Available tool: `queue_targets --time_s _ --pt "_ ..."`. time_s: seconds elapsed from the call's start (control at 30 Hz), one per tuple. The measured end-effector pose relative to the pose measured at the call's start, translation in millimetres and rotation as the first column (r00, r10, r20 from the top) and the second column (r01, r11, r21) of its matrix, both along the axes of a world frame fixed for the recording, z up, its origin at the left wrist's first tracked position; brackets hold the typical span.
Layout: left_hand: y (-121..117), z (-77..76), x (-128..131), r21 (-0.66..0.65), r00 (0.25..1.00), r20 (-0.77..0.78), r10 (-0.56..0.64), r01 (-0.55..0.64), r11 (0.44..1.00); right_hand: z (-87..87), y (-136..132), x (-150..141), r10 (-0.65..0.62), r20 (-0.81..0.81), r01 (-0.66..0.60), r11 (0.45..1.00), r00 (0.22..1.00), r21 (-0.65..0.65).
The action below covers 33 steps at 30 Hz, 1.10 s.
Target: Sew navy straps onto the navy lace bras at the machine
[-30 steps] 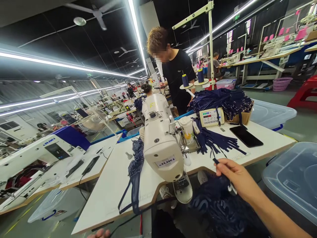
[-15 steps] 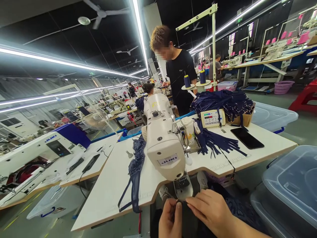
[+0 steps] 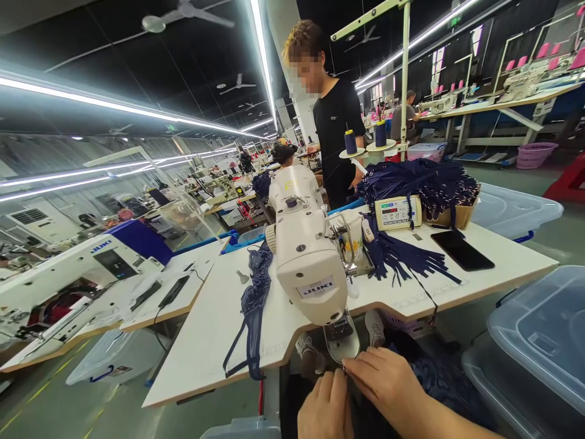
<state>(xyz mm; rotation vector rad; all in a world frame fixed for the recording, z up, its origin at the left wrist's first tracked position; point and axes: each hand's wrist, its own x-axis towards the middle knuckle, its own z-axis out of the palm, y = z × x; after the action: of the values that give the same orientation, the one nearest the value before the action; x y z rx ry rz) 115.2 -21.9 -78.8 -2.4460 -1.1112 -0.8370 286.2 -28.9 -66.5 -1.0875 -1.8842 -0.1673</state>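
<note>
1. Presently, a small dark piece [image 3: 344,366] is between the fingertips, just before the machine's metal plate [image 3: 342,349]. It is mostly hidden; its exact form cannot be told.
2. Left hand [image 3: 323,403]: fingers drawn together on the piece. Right hand [image 3: 388,385]: thumb and fingers pinching it from the other side. Risk: so small a hold could slip or twist, with the fingers masking any misalignment.
3. Sewing machine [image 3: 313,262]: its head overhangs the plate close to the fingertips. An accidental start with fingers strayed beneath could cause injury.
4. Dark lacy cloth [image 3: 445,381], beside the right forearm: a sweep of that arm could snag or drag it.
5. Thin strap [image 3: 425,291], running over the edge of the bench [image 3: 205,341]: a sleeve or knee could catch it and disturb the fanned straps [image 3: 406,256].
6. Lace garment [image 3: 256,286], left of the machine: its band reaches the front edge, where a brush could pull it off.
7. Heaped straps [image 3: 415,183] crowd the control box [image 3: 397,213]; sliding ones could cover its buttons.
</note>
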Motion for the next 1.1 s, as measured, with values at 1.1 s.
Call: queue_targets --time_s 1.1 --pt "-5.3 4.3 17.3 -0.078 0.999 0.016 -0.052 0.053 0.996 -9.5 -8.8 18.3 -0.062 -0.314 -0.137 0.807 0.947 -0.574"
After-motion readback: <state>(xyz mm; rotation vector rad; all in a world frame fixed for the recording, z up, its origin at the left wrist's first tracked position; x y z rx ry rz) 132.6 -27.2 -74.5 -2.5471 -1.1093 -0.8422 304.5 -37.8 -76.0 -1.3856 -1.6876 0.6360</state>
